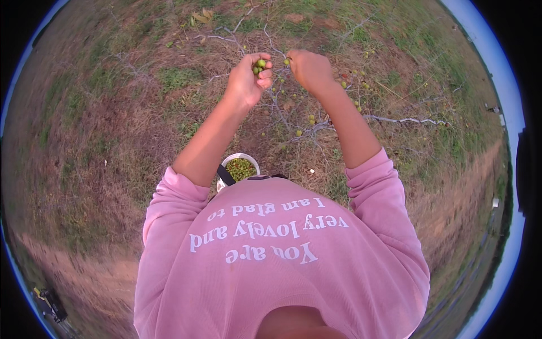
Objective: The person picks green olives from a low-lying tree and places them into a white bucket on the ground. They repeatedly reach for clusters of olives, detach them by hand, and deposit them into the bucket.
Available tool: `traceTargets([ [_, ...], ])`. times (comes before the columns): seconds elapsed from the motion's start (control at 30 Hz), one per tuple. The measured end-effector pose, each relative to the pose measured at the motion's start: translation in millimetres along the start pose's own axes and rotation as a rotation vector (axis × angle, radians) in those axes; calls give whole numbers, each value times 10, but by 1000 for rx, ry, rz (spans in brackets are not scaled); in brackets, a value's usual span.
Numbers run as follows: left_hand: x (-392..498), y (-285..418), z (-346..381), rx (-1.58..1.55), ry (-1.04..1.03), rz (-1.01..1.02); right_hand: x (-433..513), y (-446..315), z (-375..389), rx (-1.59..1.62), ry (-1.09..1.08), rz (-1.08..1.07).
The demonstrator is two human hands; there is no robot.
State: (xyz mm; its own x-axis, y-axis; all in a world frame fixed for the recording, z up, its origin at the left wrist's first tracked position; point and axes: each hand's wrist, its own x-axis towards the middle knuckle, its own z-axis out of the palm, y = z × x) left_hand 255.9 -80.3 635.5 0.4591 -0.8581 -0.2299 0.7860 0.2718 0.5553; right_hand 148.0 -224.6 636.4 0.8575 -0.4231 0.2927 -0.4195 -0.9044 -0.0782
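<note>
Several round green fruits [261, 63] lie in my left hand [250, 76], whose fingers curl around them with the palm partly turned up. To its right, my right hand [310, 70] has its fingertips at another green fruit [286, 62] beside a thin grey branch; whether that fruit is still attached cannot be told. More yellow-green fruits [312, 120] hang on the bare, twiggy branches [315, 129] below and to the right of my hands. A white bucket [257, 163] filled with green and some reddish fruits [240, 169] is close against my body, with a dark strap across its left side.
Grey branches [404, 120] spread to the right, bearing scattered fruits. Other bare twigs [220, 37] rise beyond my left hand. Dry grass and green weeds [180, 78] cover the ground around. A small white scrap [312, 171] lies on the ground right of the bucket.
</note>
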Motion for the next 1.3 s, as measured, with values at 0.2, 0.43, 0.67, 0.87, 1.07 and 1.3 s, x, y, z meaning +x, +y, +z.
traceTargets([
  [0.2,-264,-280,39,76,-28,48,-15,-12,10,11,44,14],
  [0.43,80,-412,22,204,71,-80,-64,-33,-6,14,49,-17],
  [0.67,248,-449,-21,284,27,-24,-109,-43,-17,69,120,-69],
  [0.87,175,-441,19,307,49,-2,-68,-87,-92,91,142,-8],
  [1.07,27,-436,27,299,40,43,79,-148,-278,378,246,52],
  [1.3,-135,-418,-1,334,66,82,25,-222,-536,1093,217,178],
])
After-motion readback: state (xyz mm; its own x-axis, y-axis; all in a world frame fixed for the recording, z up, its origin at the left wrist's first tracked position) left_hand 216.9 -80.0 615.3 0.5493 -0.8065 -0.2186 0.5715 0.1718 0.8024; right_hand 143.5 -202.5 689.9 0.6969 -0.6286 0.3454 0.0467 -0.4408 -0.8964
